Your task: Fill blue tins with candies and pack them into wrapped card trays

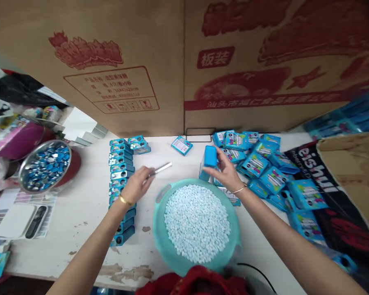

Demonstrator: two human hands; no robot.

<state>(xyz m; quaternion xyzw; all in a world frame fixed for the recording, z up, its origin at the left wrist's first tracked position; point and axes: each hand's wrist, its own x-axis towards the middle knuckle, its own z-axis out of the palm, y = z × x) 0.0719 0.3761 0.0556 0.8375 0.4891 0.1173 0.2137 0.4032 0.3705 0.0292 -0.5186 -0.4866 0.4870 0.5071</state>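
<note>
My left hand is closed around a slim silvery tool, its pale end pointing right above the table; its exact kind is unclear. Between the thumb and fingers of my right hand is a small blue box, held behind the basin's far rim. Just in front of me stands a turquoise basin full of small pale-blue tablets. Left of my left hand runs a column of small blue boxes, their tops showing round holes. A heap of blue packets lies to the right of my right hand.
A large cardboard carton walls off the back. One blue box lies flat near a thin wire frame. At left are a metal bowl of shiny blue pieces and a white scale. An open carton stands right.
</note>
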